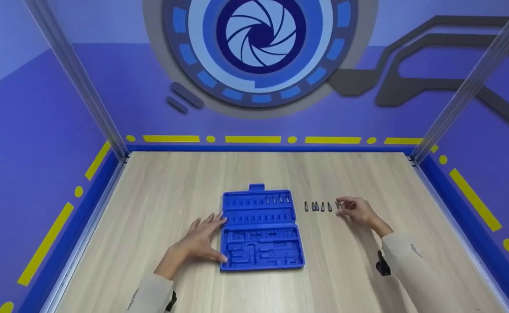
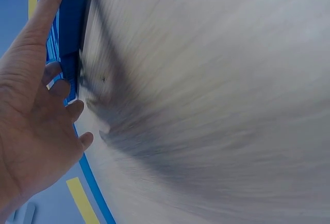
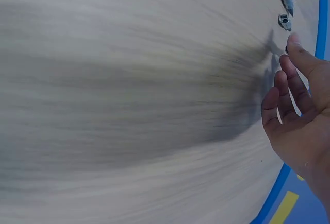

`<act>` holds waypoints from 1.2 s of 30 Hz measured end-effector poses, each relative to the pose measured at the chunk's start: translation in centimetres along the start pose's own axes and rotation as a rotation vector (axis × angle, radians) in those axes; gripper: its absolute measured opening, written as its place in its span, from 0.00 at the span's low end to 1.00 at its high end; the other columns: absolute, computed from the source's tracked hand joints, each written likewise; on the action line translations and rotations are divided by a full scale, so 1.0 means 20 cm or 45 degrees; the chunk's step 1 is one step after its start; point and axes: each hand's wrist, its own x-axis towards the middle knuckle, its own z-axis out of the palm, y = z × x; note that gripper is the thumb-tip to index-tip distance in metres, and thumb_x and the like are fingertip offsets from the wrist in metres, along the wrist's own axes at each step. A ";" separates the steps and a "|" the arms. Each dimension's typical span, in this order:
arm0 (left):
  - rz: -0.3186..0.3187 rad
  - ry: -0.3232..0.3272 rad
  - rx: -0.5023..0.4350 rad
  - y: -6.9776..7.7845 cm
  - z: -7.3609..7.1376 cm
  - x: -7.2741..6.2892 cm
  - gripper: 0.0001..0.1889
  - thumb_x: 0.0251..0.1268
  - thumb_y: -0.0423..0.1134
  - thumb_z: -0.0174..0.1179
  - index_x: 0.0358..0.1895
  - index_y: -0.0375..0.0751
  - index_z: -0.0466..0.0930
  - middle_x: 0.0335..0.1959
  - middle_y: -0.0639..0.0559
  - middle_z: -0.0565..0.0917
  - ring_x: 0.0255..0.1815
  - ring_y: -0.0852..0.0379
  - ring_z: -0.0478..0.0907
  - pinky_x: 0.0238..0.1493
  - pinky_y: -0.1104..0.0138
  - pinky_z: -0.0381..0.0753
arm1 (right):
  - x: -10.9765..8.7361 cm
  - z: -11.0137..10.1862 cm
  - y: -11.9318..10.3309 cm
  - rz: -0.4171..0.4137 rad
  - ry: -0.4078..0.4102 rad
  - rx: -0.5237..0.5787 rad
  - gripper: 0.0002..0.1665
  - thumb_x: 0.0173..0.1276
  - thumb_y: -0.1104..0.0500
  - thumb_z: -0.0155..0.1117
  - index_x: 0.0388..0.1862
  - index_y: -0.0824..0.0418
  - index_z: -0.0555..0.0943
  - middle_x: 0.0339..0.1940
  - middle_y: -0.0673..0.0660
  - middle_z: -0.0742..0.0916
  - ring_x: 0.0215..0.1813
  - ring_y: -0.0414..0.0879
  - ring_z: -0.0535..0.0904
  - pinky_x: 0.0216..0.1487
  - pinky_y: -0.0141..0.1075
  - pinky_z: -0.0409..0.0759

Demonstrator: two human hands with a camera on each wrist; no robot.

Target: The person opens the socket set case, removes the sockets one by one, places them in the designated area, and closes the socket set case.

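Observation:
A blue plastic tool case (image 1: pixel 259 226) lies unfolded on the wooden table, its moulded slots facing up. Several metal bits (image 1: pixel 277 200) sit at the right end of its upper row. My left hand (image 1: pixel 200 239) is spread along the case's left side, thumb and fingertips at the edge; the left wrist view shows the thumb against the blue wall (image 2: pixel 72 18). To the right of the case, my right hand (image 1: pixel 358 211) pinches a small metal screwdriver bit (image 1: pixel 338 204) between thumb and forefinger. Most of that bit is hidden by the fingers in the right wrist view.
Several more screwdriver bits (image 1: pixel 322 207) stand in a row between the case and my right hand. A latch tab (image 1: pixel 256 187) sticks out from the case's far edge. Blue walls (image 1: pixel 254 126) and metal posts (image 1: pixel 463 95) border the table (image 1: pixel 172 182).

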 end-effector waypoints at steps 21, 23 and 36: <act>-0.007 -0.001 -0.017 0.00 0.00 0.00 0.66 0.39 0.62 0.81 0.81 0.40 0.55 0.84 0.37 0.52 0.84 0.32 0.45 0.80 0.32 0.39 | 0.06 0.05 0.00 0.062 -0.058 -0.014 0.25 0.70 0.66 0.68 0.63 0.74 0.78 0.39 0.65 0.86 0.36 0.45 0.75 0.31 0.26 0.70; -0.006 0.000 -0.012 0.00 0.00 0.00 0.65 0.39 0.62 0.81 0.81 0.40 0.55 0.84 0.37 0.52 0.84 0.32 0.46 0.80 0.32 0.39 | 0.05 0.04 0.00 0.061 -0.062 -0.015 0.25 0.70 0.66 0.68 0.63 0.74 0.78 0.39 0.65 0.86 0.36 0.44 0.74 0.29 0.26 0.70; -0.015 -0.007 -0.013 -0.01 0.00 0.00 0.66 0.39 0.63 0.81 0.81 0.41 0.54 0.84 0.37 0.51 0.84 0.32 0.45 0.81 0.33 0.38 | 0.02 -0.03 -0.03 -0.050 -0.037 0.003 0.23 0.71 0.68 0.65 0.63 0.76 0.77 0.41 0.69 0.87 0.42 0.50 0.83 0.37 0.26 0.77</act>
